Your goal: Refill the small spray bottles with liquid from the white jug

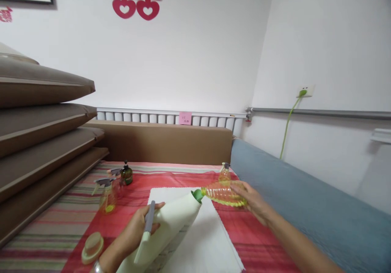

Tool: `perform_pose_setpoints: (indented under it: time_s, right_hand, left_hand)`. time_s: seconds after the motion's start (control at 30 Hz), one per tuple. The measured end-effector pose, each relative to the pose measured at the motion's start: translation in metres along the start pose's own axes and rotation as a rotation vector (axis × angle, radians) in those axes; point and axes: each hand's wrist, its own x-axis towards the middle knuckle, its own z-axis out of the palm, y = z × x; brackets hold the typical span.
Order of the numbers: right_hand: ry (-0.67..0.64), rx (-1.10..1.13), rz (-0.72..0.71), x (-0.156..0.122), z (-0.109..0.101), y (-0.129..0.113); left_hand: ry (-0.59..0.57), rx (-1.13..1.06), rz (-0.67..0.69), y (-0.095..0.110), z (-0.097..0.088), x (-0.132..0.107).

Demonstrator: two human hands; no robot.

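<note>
My left hand (146, 220) grips the grey-and-pale-green handle of a tall pale green jug (174, 220), fingers wrapped round it. The jug lies tilted, its mouth pointing up and to the right. My right hand (247, 197) holds a clear yellow ribbed bottle (224, 193) on its side by the wide end. The bottle's neck meets the green part (197, 194) at the jug's mouth; whether liquid is passing, I cannot tell. Left of the jug a round cream lid (92, 247) lies on the cloth. Beneath the jug spreads a white sheet (210, 232).
Spray bottles (107, 197) and a dark green pump bottle (126, 174) stand at the left; another spray bottle (225, 171) is behind the yellow one. Stacked brown cushions (45, 118) rise at far left. A blue padded side (299, 191) runs along the right.
</note>
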Motion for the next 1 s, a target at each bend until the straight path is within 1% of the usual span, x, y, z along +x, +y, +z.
perform_pose_setpoints:
  time_s: [0.33,0.53,0.7,0.87,1.0]
  right_hand:
    - [-0.027,-0.285,-0.100,0.012,0.002,-0.035]
    - [-0.092,-0.493,-0.147,0.010,0.010,-0.055]
    - [-0.130,-0.725,-0.207,0.004,0.024,-0.078]
    - [-0.188,-0.987,-0.356,0.000,0.045,-0.101]
    - [-0.276,-1.120,-0.446,-0.006,0.063,-0.114]
  left_hand:
    - [0.001,0.036,0.011,0.003,-0.001,-0.001]
    - [-0.015,0.026,0.010,-0.001,-0.001,-0.001]
    - [-0.004,0.016,0.004,0.002,-0.002,-0.003]
    - [0.002,0.012,0.020,0.002,-0.002,-0.004]
    - [0.029,-0.003,0.002,0.002,-0.002,-0.006]
